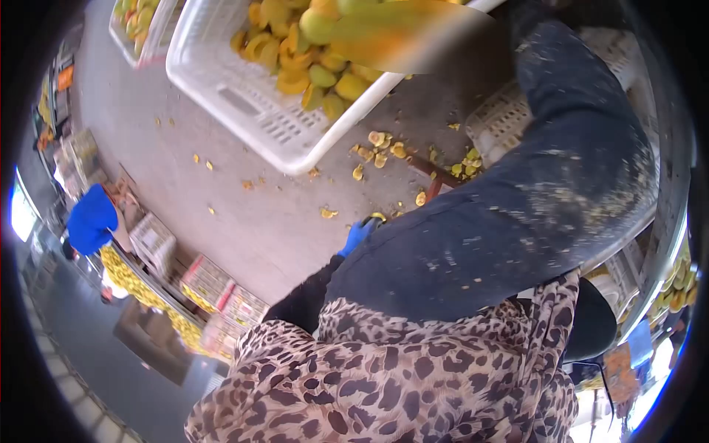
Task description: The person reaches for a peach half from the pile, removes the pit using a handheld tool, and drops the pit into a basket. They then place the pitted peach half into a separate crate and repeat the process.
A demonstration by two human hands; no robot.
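Observation:
My left hand [357, 236], in a blue glove and black sleeve, is beside my dark trouser leg [487, 214]. Its fingers are closed around a small dark object with a yellow edge [377, 217], partly hidden by the leg, so I cannot make out its kind. My right hand does not show. Above lies a white plastic crate [295, 160] holding many yellow and green mango pieces [295, 63]. Over its edge is a large blurred orange-yellow shape [399, 37], close to the camera, which looks like a mango. A leopard-print garment [399, 376] covers my lap.
Mango scraps [380, 148] lie scattered on the concrete floor [244, 214]. A second crate with fruit [133, 33] stands at the upper left. A person in blue [92, 219] bends near a long row of yellow fruit [133, 280] and stacked crates [221, 295].

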